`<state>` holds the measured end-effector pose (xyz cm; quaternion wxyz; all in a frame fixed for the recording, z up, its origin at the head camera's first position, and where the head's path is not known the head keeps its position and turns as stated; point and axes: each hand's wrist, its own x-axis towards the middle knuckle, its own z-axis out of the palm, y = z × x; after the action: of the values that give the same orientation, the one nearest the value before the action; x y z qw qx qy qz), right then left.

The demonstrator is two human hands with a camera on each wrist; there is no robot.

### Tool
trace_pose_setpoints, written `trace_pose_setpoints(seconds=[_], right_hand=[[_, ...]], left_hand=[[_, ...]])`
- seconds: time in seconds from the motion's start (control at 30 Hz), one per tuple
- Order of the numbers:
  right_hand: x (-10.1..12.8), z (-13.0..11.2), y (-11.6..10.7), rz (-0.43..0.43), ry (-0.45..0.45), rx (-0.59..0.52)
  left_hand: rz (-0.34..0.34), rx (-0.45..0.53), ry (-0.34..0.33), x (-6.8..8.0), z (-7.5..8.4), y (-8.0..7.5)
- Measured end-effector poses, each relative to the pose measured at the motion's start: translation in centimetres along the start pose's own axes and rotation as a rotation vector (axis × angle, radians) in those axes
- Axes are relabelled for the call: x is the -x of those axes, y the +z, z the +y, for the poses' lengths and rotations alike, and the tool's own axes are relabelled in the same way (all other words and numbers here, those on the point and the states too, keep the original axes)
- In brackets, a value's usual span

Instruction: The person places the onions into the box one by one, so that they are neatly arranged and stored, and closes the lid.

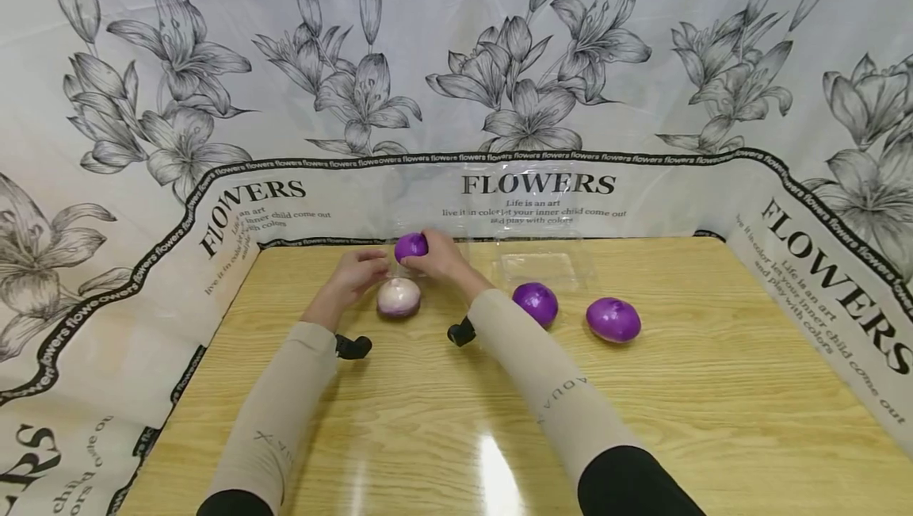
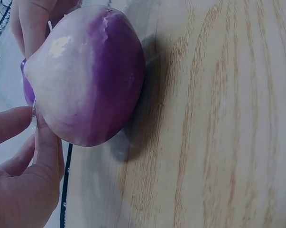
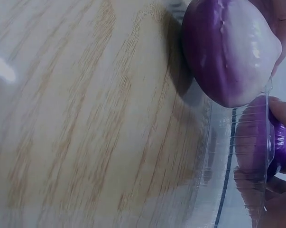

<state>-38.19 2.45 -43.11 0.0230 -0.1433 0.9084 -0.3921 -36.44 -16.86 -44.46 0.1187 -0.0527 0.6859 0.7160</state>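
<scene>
Landmark: the pale, purple-flushed round onion (image 1: 399, 296) lying on the light wooden table (image 1: 642, 405); every place below is told from it.

Right hand: the right hand (image 1: 444, 259) is just behind the pale onion, fingers curled round a small glossy purple onion (image 1: 410, 246) and holding it up off the table.

Left hand: the left hand (image 1: 357, 273) is just to the left of the pale onion and slightly behind it. In the left wrist view its fingertips (image 2: 12, 124) pinch the thin edge of a clear plastic container (image 3: 237, 156); the fingers are bent, not spread.

Clear container: its transparent wall stands right behind the pale onion, between that onion and the held one in the right wrist view. Whether the held onion is already inside it or only above its rim, I cannot tell.

Key relation: the held purple onion sits directly beyond the pale onion, at the container's edge, with the right hand on it and the left hand steadying the plastic from the opposite side. The pale onion itself lies free, its pointed end toward the container, nearer to the left hand's palm than to the right.

Other onions: a second purple onion (image 1: 536, 303) lies to the right of the landmark, and a third purple onion (image 1: 613, 319) further right, well apart from both hands.

Second clear tray (image 1: 540, 266): behind and to the right of the landmark, near the flower-printed backdrop (image 1: 538, 183).
</scene>
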Motion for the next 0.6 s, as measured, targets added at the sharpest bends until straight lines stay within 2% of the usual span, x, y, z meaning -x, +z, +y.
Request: trace_pose_setpoints(seconds=[0.27, 0.43, 0.6], right_hand=[[-0.16, -0.73, 0.34, 0.008, 0.066, 0.070], [-0.16, -0.93, 0.43, 0.019, 0.036, 0.111], [-0.35, -0.92, 0.61, 0.019, 0.049, 0.164]], left_hand=[[0.004, -0.003, 0.004, -0.03, 0.14, 0.00], [0.016, -0.002, 0.023, 0.06, 0.19, 0.07], [0.022, 0.011, 0.030, 0.26, 0.21, 0.14]])
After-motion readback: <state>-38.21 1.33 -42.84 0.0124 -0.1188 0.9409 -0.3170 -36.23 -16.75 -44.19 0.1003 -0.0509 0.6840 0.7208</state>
